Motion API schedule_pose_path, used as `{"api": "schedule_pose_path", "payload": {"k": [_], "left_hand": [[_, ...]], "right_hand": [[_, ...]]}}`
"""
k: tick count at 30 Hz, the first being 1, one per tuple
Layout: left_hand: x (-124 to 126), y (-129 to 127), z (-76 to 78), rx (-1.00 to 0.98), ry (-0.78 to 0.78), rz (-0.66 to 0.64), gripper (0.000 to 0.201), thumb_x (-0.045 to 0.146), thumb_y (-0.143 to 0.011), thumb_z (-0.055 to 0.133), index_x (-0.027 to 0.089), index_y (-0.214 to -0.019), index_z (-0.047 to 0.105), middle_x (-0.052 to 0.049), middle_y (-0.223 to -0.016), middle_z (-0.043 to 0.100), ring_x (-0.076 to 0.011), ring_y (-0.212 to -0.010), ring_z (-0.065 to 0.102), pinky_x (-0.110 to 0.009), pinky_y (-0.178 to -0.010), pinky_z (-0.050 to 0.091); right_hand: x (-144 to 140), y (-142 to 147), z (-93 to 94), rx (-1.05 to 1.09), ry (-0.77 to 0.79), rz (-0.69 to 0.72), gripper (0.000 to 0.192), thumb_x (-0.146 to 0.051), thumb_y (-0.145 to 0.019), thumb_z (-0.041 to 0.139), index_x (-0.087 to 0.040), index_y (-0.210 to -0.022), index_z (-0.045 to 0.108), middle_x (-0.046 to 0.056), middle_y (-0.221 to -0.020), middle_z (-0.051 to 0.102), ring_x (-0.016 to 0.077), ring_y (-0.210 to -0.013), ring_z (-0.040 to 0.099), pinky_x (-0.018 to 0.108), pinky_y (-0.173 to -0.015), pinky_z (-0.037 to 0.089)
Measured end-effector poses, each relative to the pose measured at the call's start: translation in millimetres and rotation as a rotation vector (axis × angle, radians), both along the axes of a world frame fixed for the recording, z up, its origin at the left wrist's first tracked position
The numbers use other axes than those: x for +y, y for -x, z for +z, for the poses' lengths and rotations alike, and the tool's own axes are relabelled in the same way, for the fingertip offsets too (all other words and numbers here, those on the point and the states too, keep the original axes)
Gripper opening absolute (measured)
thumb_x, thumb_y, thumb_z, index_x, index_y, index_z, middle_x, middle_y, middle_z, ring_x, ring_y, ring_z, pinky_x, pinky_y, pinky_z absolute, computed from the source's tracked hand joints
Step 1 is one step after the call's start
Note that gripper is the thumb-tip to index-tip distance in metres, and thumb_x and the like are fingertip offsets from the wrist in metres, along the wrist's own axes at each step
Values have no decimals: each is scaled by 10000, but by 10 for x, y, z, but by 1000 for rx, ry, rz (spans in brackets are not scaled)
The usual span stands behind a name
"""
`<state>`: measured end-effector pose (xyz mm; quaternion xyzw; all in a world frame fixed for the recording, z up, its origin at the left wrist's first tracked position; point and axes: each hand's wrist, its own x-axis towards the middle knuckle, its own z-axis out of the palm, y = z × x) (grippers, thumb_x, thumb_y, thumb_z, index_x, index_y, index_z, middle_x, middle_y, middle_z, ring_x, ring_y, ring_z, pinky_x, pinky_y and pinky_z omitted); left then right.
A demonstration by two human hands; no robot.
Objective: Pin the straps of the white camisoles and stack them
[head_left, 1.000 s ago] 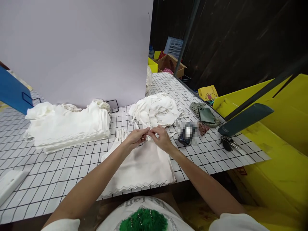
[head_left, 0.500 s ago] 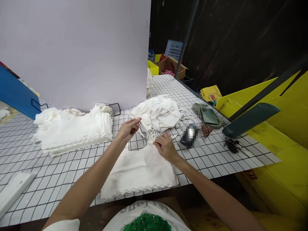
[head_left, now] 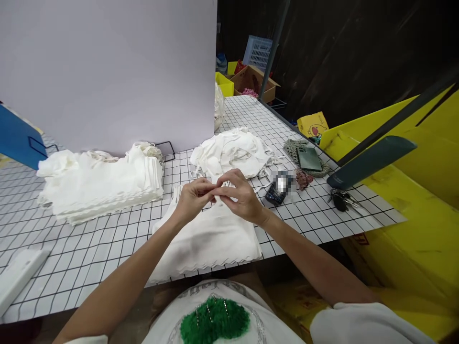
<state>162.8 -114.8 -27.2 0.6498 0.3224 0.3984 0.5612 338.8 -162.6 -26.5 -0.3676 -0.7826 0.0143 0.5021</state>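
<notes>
A white garment with a wavy hem lies flat at the table's front edge, with at least one more layer seeming to lie under it. Above its top edge my left hand and my right hand meet, fingertips touching. Both are closed in a pinch on a thin white strap of the garment; the fingers mostly hide it. Loose straps show beside my left hand. Just beyond my hands is a loose heap of white garments.
To the left sits a neat stack of white garments. A dark pixelated object, a green case, keys and a dark green object lie right. A pale panel stands behind; yellow sheeting borders the right.
My hands have come together over the garment's top; before, they were apart, the right one at the straps. The view has shifted slightly.
</notes>
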Motion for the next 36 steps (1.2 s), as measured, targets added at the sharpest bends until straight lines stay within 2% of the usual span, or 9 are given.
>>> {"api": "schedule_pose_path", "payload": {"k": [4,8,11,14,17,19,24,31,36], "left_hand": [[-80,79,24,-90,314,-33,411,492,-762,806,147,-983,780,-79,-871,729,-191,-744,714,-361,-750,608],[-206,60,66,-91,463,-102,413,486,-733,839,127,-923,768,-84,-844,734,-203,-744,723,-348,-728,604],[-244,0,79,-79,460,-84,348,402,-662,901,125,-824,766,-42,-713,699,-158,-660,684,-301,-677,589],[-231,-24,64,-61,445,-105,353,427,-668,890,123,-806,775,-52,-714,706,-144,-617,665,-293,-643,579],[-214,-19,28,-31,451,-128,366,431,-648,899,119,-799,780,-73,-733,722,-160,-618,680,-299,-628,579],[-214,-21,6,-21,464,-88,372,429,-614,919,118,-750,768,-72,-684,714,-165,-582,675,-295,-589,571],[-242,-52,-9,0,415,-68,391,464,-636,900,117,-770,781,-72,-663,715,-163,-567,672,-296,-591,580],[-249,-56,-50,70,259,-3,368,440,-613,916,131,-734,758,-45,-615,694,-167,-558,661,-286,-566,566],[-263,-63,-66,102,222,-2,366,477,-685,859,139,-764,743,-41,-650,691,-160,-570,650,-286,-580,547]], "right_hand": [[74,-61,-50,6,-32,-3,229,-66,-914,560,-226,-933,723,69,-1002,718,228,-1014,608,456,-883,542],[125,-107,-114,-1,-14,7,208,-62,-906,545,-206,-927,694,74,-989,752,227,-1003,686,444,-871,551],[97,-138,-118,54,128,52,207,-86,-900,533,-197,-969,693,69,-964,753,202,-944,705,384,-833,570],[27,-189,-72,138,482,195,235,-174,-917,557,-185,-1112,688,67,-997,732,167,-887,699,324,-794,580],[-31,-233,-23,225,683,238,179,-277,-909,631,-172,-1020,724,59,-938,696,157,-860,667,297,-761,560],[-52,-241,-13,277,711,211,162,-315,-890,668,-168,-916,729,51,-879,675,151,-823,640,287,-727,541],[-81,-214,-44,358,790,226,220,-382,-869,702,-169,-925,723,48,-865,669,153,-802,628,299,-719,538],[-136,-204,-3,235,743,138,69,-233,-874,641,-167,-865,660,27,-831,648,136,-769,590,275,-695,499],[-130,-219,-63,178,721,81,84,-240,-869,658,-170,-853,701,27,-814,678,138,-741,592,274,-655,460]]}}
